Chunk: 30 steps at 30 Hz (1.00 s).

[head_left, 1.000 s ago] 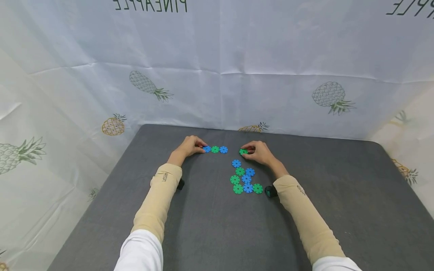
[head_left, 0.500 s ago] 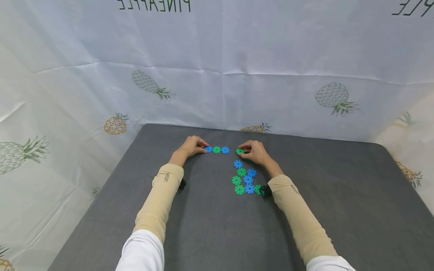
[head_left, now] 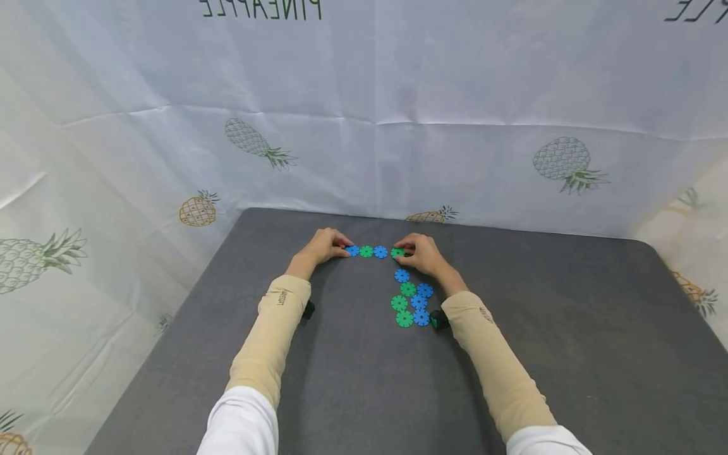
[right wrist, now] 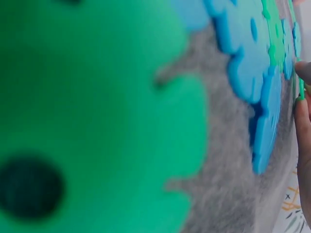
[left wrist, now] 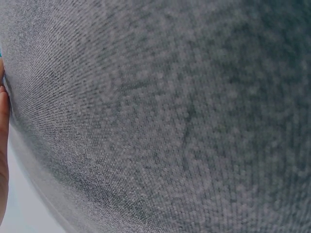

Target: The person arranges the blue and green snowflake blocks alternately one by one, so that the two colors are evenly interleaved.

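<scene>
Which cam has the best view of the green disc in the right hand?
Head: the green disc shows its flat face there, though the right hand partly covers it. Right wrist: only a thin, edge-on sliver near the right border. Left wrist: none of it.

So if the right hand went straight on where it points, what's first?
Likely the blue disc just to its left, met by the green disc the right hand pinches; relative height is unclear.

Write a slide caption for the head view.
Left fingers pinch a blue disc ending a row; right fingers hold a green disc near its other end.
</scene>
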Each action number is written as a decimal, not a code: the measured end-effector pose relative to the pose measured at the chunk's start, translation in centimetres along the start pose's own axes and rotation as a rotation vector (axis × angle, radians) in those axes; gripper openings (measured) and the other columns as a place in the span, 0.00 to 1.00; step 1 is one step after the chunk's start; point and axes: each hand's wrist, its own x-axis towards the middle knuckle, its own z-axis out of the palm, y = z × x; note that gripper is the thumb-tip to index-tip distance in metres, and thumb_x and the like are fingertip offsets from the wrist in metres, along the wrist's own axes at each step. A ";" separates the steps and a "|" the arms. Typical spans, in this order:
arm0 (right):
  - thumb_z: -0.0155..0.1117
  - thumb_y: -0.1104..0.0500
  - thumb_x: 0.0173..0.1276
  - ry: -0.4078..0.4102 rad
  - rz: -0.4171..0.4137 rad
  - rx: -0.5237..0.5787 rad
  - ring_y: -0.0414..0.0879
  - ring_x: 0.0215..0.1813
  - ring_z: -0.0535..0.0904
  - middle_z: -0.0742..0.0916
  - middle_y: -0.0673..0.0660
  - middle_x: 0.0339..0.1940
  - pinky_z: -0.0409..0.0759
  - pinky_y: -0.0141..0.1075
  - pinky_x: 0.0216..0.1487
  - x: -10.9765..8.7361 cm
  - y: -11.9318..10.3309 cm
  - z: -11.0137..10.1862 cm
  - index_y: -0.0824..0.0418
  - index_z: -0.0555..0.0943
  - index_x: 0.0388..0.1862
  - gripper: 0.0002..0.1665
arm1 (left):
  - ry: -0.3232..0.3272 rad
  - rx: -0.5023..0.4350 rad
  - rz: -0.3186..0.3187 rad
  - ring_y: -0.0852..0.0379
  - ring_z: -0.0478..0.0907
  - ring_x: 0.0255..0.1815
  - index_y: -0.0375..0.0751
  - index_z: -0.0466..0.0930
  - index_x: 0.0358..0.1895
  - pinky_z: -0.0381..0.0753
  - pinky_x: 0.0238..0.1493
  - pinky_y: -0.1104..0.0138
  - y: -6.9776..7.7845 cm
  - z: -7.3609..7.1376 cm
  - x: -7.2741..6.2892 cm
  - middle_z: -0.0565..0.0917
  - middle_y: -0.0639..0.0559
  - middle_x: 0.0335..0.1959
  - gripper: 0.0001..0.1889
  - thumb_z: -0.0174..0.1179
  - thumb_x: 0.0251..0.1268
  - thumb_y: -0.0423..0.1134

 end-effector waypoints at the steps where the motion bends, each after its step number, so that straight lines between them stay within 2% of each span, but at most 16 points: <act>1: 0.70 0.65 0.61 -0.002 0.002 -0.005 0.55 0.47 0.81 0.82 0.65 0.48 0.80 0.42 0.49 0.0 -0.1 0.0 0.69 0.84 0.47 0.15 | 0.001 -0.002 0.001 0.49 0.77 0.49 0.38 0.84 0.52 0.76 0.52 0.59 0.0 0.0 0.0 0.82 0.43 0.48 0.15 0.65 0.61 0.35; 7: 0.70 0.64 0.61 -0.007 -0.001 -0.036 0.54 0.45 0.81 0.82 0.65 0.47 0.80 0.42 0.47 0.2 -0.3 0.3 0.69 0.85 0.46 0.15 | -0.004 -0.003 0.003 0.49 0.77 0.49 0.38 0.84 0.52 0.76 0.51 0.59 0.0 0.0 0.0 0.82 0.43 0.48 0.15 0.66 0.61 0.35; 12: 0.71 0.62 0.61 0.003 0.005 -0.051 0.55 0.47 0.81 0.83 0.65 0.47 0.79 0.43 0.49 0.4 -0.3 0.3 0.68 0.85 0.46 0.16 | -0.002 -0.008 0.000 0.49 0.77 0.49 0.38 0.84 0.51 0.75 0.52 0.59 0.0 0.0 0.1 0.82 0.43 0.48 0.15 0.66 0.61 0.36; 19: 0.72 0.62 0.60 -0.006 0.057 -0.020 0.56 0.51 0.80 0.83 0.65 0.50 0.78 0.44 0.52 0.8 -0.1 0.0 0.67 0.85 0.48 0.18 | 0.001 -0.006 0.001 0.50 0.76 0.49 0.40 0.84 0.52 0.75 0.52 0.59 -0.1 0.0 0.3 0.81 0.44 0.47 0.15 0.66 0.61 0.36; 30: 0.71 0.64 0.60 -0.026 0.063 0.018 0.56 0.51 0.81 0.84 0.65 0.51 0.78 0.44 0.52 0.6 -0.3 -0.3 0.68 0.84 0.49 0.18 | -0.004 -0.009 -0.002 0.50 0.77 0.48 0.38 0.84 0.52 0.75 0.51 0.59 0.1 -0.1 0.1 0.82 0.43 0.47 0.15 0.66 0.61 0.35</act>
